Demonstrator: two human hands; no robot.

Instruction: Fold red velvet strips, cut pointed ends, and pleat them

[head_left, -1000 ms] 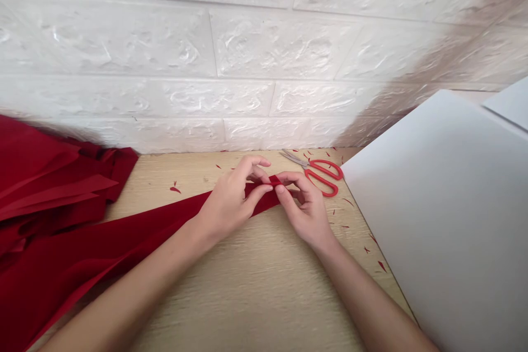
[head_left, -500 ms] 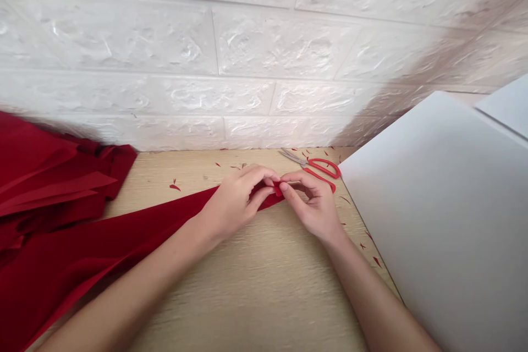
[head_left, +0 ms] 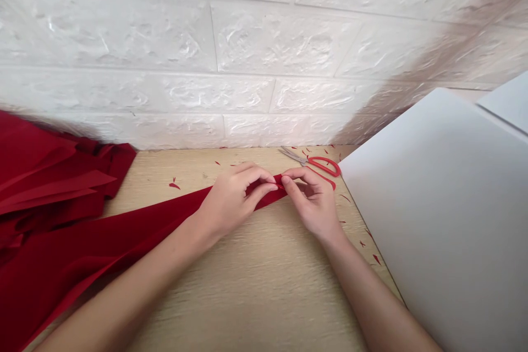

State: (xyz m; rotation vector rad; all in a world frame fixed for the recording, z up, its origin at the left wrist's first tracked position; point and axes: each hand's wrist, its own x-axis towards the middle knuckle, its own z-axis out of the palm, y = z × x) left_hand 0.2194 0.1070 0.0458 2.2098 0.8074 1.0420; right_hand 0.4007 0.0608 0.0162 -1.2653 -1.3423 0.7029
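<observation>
A long strip of red fabric [head_left: 165,218] stretches from the lower left to the middle of the wooden table. Near its narrow right end, my left hand [head_left: 233,198] pinches the edge between thumb and fingers. My right hand [head_left: 311,201] grips the same end just to the right, thumb against forefinger, so the two sets of fingertips almost meet. Part of the cloth's tip is hidden behind the right fingers. Just beyond my right hand lies a pair of scissors [head_left: 312,164] with red handles, blades toward the wall.
A heap of red fabric [head_left: 82,170] lies at the left by the white brick-pattern wall [head_left: 247,38]. Small red scraps [head_left: 175,186] are scattered over the wooden table [head_left: 247,286]. A large white panel [head_left: 445,203] borders the table on the right.
The fingertips have shifted slightly on the cloth's end. The little red fold that stood up between them now lies flatter, and my hands are a touch further apart.
</observation>
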